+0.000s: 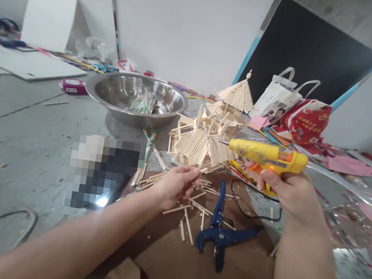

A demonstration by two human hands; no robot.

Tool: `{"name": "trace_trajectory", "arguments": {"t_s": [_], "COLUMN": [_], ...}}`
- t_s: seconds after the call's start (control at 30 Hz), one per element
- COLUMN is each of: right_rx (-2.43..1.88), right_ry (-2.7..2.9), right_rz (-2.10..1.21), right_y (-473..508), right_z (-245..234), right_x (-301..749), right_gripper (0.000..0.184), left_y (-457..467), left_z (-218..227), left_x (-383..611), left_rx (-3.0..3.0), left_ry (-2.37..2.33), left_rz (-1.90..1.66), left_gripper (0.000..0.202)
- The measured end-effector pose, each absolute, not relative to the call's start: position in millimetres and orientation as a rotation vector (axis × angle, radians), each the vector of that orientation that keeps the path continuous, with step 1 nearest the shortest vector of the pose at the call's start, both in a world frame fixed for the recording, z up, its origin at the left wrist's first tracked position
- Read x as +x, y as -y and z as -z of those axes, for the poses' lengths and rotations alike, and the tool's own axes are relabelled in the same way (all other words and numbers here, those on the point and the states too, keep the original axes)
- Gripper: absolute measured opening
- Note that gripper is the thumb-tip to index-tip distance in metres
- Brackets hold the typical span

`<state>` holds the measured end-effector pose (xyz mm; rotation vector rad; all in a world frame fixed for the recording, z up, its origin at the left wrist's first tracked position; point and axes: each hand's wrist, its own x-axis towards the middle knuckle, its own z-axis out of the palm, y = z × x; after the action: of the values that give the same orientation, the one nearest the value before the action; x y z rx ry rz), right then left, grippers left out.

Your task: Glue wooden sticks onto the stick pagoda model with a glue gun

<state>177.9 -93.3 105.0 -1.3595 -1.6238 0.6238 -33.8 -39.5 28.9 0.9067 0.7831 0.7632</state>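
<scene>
My right hand (284,187) grips a yellow hot glue gun (261,153) by its handle, with fingers by the orange trigger. The metal nozzle points left, in front of a pagoda-like model (192,145) built of thin wooden sticks with a pointed roof. My left hand (181,181) is closed in a pinch at the model's near side, on what looks like a short wooden stick (204,170). Whether that stick touches the model I cannot tell. Loose cut sticks (189,226) and a blue pipe cutter (221,233) lie on the brown board (170,267) below my hands.
A steel basin (133,115) with wrapped sticks stands behind at left, beside a purple packet (74,87). White and red bags (305,122) and coloured paper lie at right. A black cord (248,214) loops under the glue gun. White boards (185,27) lean at the back.
</scene>
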Motion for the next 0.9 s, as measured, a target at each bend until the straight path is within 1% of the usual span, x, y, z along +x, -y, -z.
{"name": "trace_trajectory", "arguments": {"t_s": [0.1, 0.17, 0.23, 0.3, 0.4, 0.53, 0.77, 0.9], "right_rx": [-1.360, -1.350, -1.341, -1.336, -1.315, -1.340, -1.328, -1.319], "right_ry": [1.627, 1.638, 1.659, 1.668, 1.680, 1.698, 1.727, 1.742], "right_rz": [-0.599, -0.609, -0.616, -0.608, -0.590, -0.565, -0.545, -0.556], "right_y": [93.2, 93.3, 93.4, 93.5, 93.1, 92.3, 92.0, 92.0], "right_z": [-104.8, -104.8, -105.2, -105.6, -105.1, -103.1, -104.8, -106.5], "right_x": [178.5, 177.8, 176.5, 175.2, 175.1, 176.7, 172.1, 169.6], "right_gripper": [0.027, 0.026, 0.027, 0.026, 0.022, 0.021, 0.022, 0.024], "left_y": [19.4, 9.7, 6.8, 9.5, 16.4, 19.3, 20.2, 20.9], "left_z": [-30.5, -29.3, -25.8, -20.9, -13.6, -9.3, -12.1, -12.9], "left_x": [-51.1, -58.8, -60.6, -57.7, -51.5, -47.7, -40.0, -40.8], "left_rx": [1.549, 1.957, 2.195, 2.332, 2.464, 2.527, 2.469, 2.467], "left_ry": [-0.987, -1.141, -1.248, -1.329, -1.378, -1.396, -1.511, -1.487], "left_rz": [-0.565, -0.542, -0.452, -0.325, -0.196, -0.119, -0.014, -0.027], "left_gripper": [0.024, 0.029, 0.020, 0.017, 0.022, 0.025, 0.025, 0.022]}}
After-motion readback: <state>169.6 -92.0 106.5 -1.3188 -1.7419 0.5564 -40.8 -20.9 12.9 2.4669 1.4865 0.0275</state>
